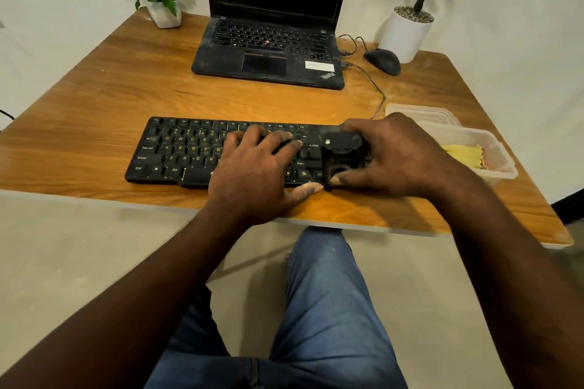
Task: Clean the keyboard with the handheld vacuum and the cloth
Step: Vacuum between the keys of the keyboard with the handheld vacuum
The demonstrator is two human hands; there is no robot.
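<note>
Two-handed; left grip (256, 164) flat on keyboard (177, 148), empty; right grip (395, 155) clasps handheld vacuum (343, 148).

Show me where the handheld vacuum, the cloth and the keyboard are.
handheld vacuum (343, 147): head view, on its black body.
cloth (464, 155): head view, on its yellow folds.
keyboard (180, 148): head view, on the left letter keys.

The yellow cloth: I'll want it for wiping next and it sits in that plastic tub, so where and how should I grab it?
Probably pinch a raised fold of the yellow cloth from straight above: it lies crumpled low inside the open plastic tub, whose walls block any sideways approach.
</note>
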